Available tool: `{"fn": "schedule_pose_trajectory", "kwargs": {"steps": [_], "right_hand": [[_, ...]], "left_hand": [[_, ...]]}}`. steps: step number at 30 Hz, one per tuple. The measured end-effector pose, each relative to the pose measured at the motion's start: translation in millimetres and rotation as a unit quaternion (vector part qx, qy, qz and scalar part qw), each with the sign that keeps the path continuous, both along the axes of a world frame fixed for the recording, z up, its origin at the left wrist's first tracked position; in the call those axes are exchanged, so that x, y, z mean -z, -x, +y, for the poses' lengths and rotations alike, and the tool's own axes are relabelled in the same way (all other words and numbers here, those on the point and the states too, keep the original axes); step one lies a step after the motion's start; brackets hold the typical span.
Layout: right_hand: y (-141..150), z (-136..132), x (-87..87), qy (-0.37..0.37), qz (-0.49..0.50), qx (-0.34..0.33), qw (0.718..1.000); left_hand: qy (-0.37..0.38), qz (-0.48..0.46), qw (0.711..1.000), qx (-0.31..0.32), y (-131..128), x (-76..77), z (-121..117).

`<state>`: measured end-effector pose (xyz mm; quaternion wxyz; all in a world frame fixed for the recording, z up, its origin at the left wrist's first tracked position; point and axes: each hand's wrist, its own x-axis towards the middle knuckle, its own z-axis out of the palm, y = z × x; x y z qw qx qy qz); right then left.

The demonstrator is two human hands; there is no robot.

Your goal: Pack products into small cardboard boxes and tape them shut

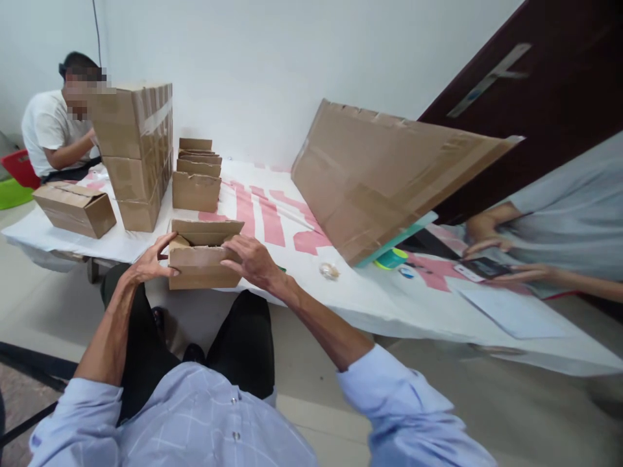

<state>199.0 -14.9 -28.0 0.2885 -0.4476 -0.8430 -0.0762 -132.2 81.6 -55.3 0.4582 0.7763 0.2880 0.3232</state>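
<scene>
Both hands, left (152, 259) and right (256, 261), grip opposite ends of an open box (204, 267) at the table's (311, 285) near edge. Uneven pressure could buckle its thin walls or tip it off the edge. Box: ribless brown cardboard, oblong, flap raised; cloth: white, smooth, pink-patterned.

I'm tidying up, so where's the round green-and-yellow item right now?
The round green-and-yellow item is right of centre in the head view, on the table, beside the big cardboard panel's lower end and a small blue disc.
</scene>
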Motion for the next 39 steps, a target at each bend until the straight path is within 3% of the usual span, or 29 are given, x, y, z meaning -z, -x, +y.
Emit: {"fn": "schedule_pose_trajectory", "kwargs": {"steps": [6,10,14,18,23,28,33,39], "right_hand": [[12,-57,18.4,-0.053,-0.022,-0.009,0.998],[19,-65,25.1,-0.061,-0.007,-0.022,0.998],[17,-48,16.0,-0.011,0.044,-0.033,0.998],[13,-16,0.3,0.05,0.043,-0.014,0.998],[25,22,-23.6,0.164,-0.077,0.03,0.983],[58,42,-43.9,0.282,-0.222,0.059,0.932],[79,53,-48.2,0.332,-0.28,0.061,0.899],[79,55,-41.5,0.333,-0.271,0.044,0.902]], "left_hand": [[0.09,-0.051,0.993,0.049,8,4.4,8],[0.077,-0.047,0.996,0.02,5,1.1,-1],[0.011,0.025,0.999,-0.026,-5,-2.3,-13],[-0.005,0.037,0.998,-0.048,-9,-0.6,-17],[-0.01,0.034,0.999,-0.038,-8,-1.5,-19],[-0.02,0.045,0.998,-0.039,-7,-1.9,-22],[-0.024,0.032,0.999,-0.035,-10,2.3,-22],[-0.021,0.02,0.999,-0.035,-12,5.3,-24]]}}
